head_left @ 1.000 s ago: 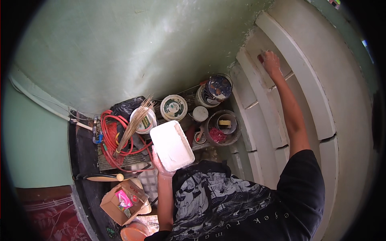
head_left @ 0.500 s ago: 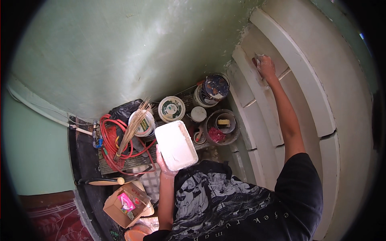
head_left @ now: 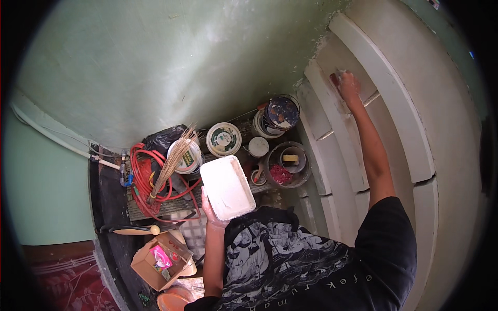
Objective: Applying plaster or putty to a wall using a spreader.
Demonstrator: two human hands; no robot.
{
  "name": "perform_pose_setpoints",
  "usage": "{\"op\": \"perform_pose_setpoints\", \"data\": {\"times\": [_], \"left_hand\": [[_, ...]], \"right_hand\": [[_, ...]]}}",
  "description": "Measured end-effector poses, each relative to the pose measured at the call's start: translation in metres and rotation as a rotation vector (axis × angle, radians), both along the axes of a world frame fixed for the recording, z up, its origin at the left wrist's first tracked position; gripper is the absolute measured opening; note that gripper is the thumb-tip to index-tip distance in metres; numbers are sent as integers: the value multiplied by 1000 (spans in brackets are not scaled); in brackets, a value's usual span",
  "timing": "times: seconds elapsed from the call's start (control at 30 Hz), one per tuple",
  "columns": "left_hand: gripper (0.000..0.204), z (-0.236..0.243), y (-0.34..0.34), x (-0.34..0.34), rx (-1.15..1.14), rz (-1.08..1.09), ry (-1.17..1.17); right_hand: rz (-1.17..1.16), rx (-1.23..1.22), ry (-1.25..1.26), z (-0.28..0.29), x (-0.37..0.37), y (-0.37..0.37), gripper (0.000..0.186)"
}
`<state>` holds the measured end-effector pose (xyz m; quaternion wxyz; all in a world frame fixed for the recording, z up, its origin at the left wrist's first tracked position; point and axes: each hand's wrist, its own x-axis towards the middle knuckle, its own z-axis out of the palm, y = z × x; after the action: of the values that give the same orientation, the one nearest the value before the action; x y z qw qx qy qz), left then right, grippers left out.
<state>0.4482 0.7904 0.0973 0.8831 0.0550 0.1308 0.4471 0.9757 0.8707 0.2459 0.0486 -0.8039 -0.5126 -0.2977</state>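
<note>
My left hand (head_left: 209,208) grips the side of a white rectangular tub (head_left: 228,186) from its left edge, in front of my chest. A smooth white paste seems to fill the tub, with greyish smears along its right rim. Out at the upper right, my right hand (head_left: 349,86), whitened on the fingers, is closed around a small reddish-brown tool (head_left: 334,80). Most of that tool is hidden by the hand, so its exact kind does not show. The hand is up against a pale stepped wall panel (head_left: 332,103), near a recessed section.
Lidded paint buckets (head_left: 224,139) and a dark basin (head_left: 303,179) holding a yellow sponge stand on a slatted bench below. A red hose (head_left: 137,181) and a bundle of thin sticks (head_left: 171,168) lie left. A cardboard box (head_left: 150,269) sits lower left; green wall (head_left: 155,62) behind.
The whole view has shifted slightly, with the wall panels and buckets a little further right. My right hand has turned slightly at the panel; the tub stays put in my left hand.
</note>
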Motion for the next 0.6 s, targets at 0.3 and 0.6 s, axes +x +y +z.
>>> {"op": "perform_pose_setpoints", "data": {"times": [0.3, 0.6], "left_hand": [[65, -7, 0, -3, -45, 30, 37], [65, -3, 2, -2, -53, 20, 22]], "right_hand": [[107, 134, 22, 12, -30, -29, 24], [231, 332, -31, 12, -36, -42, 19]]}}
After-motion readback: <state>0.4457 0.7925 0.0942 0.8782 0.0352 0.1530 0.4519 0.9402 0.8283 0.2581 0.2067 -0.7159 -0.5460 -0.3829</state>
